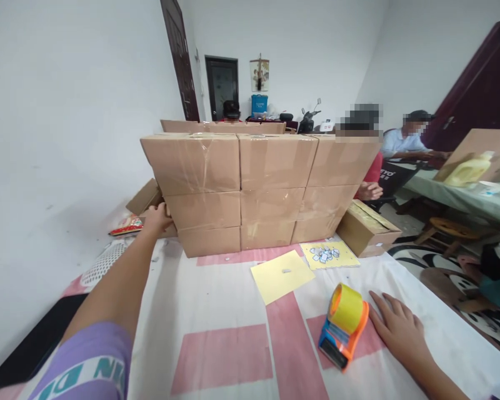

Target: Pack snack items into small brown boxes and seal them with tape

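My left hand (156, 218) reaches far forward and its fingers curl onto the left end of a stack of taped cardboard boxes (250, 189), at the middle row. My right hand (398, 325) lies flat and open on the pink-and-white checked cloth (220, 355), just right of an orange tape dispenser (344, 325) with a yellowish roll. The dispenser stands by itself, not held. Two yellow sheets (281, 275) lie in front of the boxes; the right one (328, 254) carries several small white pieces.
A smaller open box (369, 228) sits to the right of the stack and another (144, 197) behind its left end. People sit at the right by a table (462, 197) with a yellow jug (469, 169). A white wall runs along the left.
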The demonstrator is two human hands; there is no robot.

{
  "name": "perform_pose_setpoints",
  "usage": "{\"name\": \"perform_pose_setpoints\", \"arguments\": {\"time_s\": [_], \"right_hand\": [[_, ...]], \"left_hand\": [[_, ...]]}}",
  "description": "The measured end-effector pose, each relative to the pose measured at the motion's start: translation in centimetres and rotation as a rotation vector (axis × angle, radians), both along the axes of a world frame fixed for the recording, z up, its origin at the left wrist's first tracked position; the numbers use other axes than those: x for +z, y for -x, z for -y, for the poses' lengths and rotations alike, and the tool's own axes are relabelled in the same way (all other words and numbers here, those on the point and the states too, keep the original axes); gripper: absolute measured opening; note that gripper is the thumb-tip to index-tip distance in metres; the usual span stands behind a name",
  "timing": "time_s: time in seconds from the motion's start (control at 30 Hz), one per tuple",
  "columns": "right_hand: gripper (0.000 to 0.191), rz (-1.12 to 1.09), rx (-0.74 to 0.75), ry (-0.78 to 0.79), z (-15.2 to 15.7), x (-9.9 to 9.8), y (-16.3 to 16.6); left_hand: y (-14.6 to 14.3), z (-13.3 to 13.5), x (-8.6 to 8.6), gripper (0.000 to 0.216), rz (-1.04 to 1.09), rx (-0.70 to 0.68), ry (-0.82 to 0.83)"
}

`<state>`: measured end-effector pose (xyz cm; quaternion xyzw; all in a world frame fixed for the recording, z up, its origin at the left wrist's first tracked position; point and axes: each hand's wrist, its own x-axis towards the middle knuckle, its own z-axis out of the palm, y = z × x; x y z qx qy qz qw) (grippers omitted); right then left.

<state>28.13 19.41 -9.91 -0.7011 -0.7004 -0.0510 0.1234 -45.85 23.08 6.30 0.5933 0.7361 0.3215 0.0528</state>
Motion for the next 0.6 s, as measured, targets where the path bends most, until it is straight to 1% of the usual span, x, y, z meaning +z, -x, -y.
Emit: {"name": "perform_pose_setpoints", "arguments": {"time_s": [0.1, 0.17, 0.23, 0.3, 0.33, 0.4, 0.43, 0.47, 0.5, 0.53, 0.57, 0.6], "right_hand": [[0.071, -0.065, -0.001, -0.001, -0.2, 0.1, -0.1], [0.071, -0.191, -0.011, -0.027, -0.1, 1.1, -0.1], [0.074, -0.397, -0.047, -0.107, 0.5, 3.3, 0.5], [0.074, -0.589, -0.083, -0.258, 1.9, 6.6, 2.2], [0.069, -0.624, -0.079, -0.358, 3.0, 8.5, 3.5], [0.056, -0.612, 0.008, -0.555, 5.2, 12.2, 7.1], [0.052, -0.624, 0.072, -0.610, 6.4, 13.7, 9.3], [0.048, -0.645, 0.166, -0.628, 7.3, 15.0, 11.7], [0.048, -0.676, 0.290, -0.618, 8.1, 15.9, 14.2], [0.050, -0.707, 0.423, -0.551, 8.7, 16.5, 16.6], [0.053, -0.740, 0.532, -0.453, 9.1, 16.7, 19.1], [0.059, -0.758, 0.655, -0.319, 9.3, 16.5, 21.4]], "left_hand": [[-1.0, 2.6, 1.0, 0.065, -0.056, 0.135, 0.008], [-1.3, 5.2, 2.1, 0.069, -0.102, 0.187, -0.020], [-1.3, 8.6, 3.2, 0.071, -0.146, 0.224, -0.042], [-1.0, 12.7, 3.8, 0.069, -0.208, 0.240, -0.045], [-0.8, 15.0, 3.8, 0.068, -0.245, 0.233, -0.047], [-0.9, 19.5, 3.5, 0.069, -0.278, 0.175, -0.074], [-1.2, 21.6, 3.1, 0.072, -0.269, 0.140, -0.085], [-1.7, 23.7, 2.6, 0.075, -0.240, 0.106, -0.083], [-2.4, 25.6, 2.0, 0.079, -0.200, 0.088, -0.066], [-3.3, 27.4, 1.4, 0.084, -0.151, 0.080, -0.032], [-4.3, 29.1, 0.8, 0.087, -0.099, 0.076, 0.020], [-5.4, 30.6, 0.2, 0.089, -0.046, 0.069, 0.078]]}}
